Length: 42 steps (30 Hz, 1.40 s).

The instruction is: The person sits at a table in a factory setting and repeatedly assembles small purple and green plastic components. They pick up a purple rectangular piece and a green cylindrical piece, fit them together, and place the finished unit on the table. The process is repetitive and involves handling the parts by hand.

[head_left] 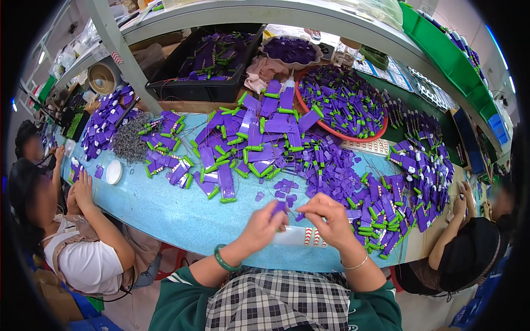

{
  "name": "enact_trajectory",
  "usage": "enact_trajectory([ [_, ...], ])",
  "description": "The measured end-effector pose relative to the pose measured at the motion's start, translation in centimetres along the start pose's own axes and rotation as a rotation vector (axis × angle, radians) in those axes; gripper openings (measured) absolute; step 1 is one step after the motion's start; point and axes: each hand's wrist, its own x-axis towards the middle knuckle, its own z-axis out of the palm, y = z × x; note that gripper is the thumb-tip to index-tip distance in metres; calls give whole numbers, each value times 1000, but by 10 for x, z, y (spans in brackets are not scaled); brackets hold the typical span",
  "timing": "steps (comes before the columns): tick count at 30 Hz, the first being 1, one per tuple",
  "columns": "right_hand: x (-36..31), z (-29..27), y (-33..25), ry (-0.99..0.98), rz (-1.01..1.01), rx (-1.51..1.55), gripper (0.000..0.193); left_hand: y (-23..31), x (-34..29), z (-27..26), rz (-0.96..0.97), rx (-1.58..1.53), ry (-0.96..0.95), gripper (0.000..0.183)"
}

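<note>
Near the front edge of the blue table (143,193), my left hand (260,227) is closed on a flat purple plastic piece (280,208). Close beside it, my right hand (329,222) pinches a small purple piece (300,217), partly hidden by the fingertips. Just beyond the hands lie a few loose purple pieces (286,186) and a heap of small purple parts (331,165). Larger purple pieces with green ends (225,179) pile up further off. Under my wrists is a white strip with red marks (292,236).
A red basin (381,132) full of purple-green pieces and a black crate (193,91) stand at the back. More pieces (381,220) crowd the right side. A tangle of grey wire (132,138) and a white round lid (114,172) lie left. Co-workers sit on both sides.
</note>
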Motion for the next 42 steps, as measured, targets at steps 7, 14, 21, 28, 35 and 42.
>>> enact_trajectory([
  [7,-17,10,-13,68,108,-83,19,8,-6,23,302,449,-81,15],
  [14,-20,16,-11,81,22,-162,16,5,-7,20,247,512,-116,17],
  [21,-34,19,-6,17,261,74,10,6,-11,25,46,299,-242,23],
  [28,-32,-55,-1,45,305,-182,6,17,5,-2,193,693,-37,32],
  [35,-36,-121,-11,246,175,-1058,16,14,29,-97,-73,1428,557,44],
  [42,-58,-15,-1,-160,113,-696,23,8,36,-102,-104,1577,551,25],
])
